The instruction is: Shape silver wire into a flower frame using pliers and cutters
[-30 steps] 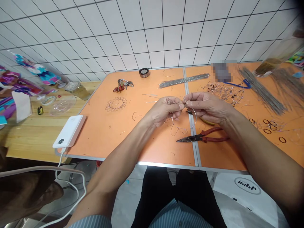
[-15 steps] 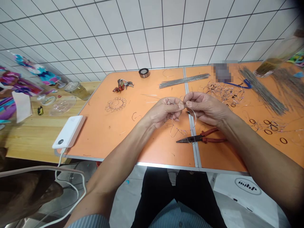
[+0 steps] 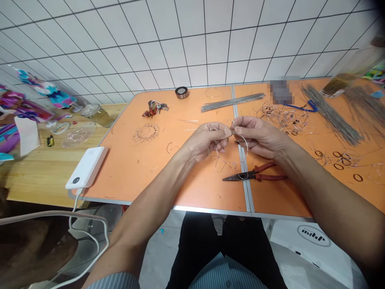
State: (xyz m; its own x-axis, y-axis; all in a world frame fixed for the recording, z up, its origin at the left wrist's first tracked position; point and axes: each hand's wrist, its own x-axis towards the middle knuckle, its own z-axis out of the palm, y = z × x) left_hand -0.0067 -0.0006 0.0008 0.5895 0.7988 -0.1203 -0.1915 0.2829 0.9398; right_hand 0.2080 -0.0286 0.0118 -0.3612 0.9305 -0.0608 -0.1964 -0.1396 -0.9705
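Observation:
Between my two hands is a thin wire piece (image 3: 247,149) bent into a ring with loops. My left hand (image 3: 207,140) pinches it with thumb and fingers; my right hand (image 3: 255,134) pinches it just beside, the fingertips nearly touching. Its lower loops hang over the orange table (image 3: 186,188). Pliers with red handles (image 3: 266,172) lie below my right hand. A finished-looking looped wire ring (image 3: 146,133) rests flat to the left, and short wire bits (image 3: 173,147) lie near my left forearm.
Straight wire bundles (image 3: 233,102) (image 3: 333,116), tangled wire (image 3: 284,116) and dark rings (image 3: 357,178) lie behind and right. Keys (image 3: 155,108) and a tape roll (image 3: 181,92) sit at the back left. A white power bank (image 3: 86,167) with a cable is at the left edge.
My left hand and the wire loops below it have shifted very slightly. Both hands keep their pinch on the wire.

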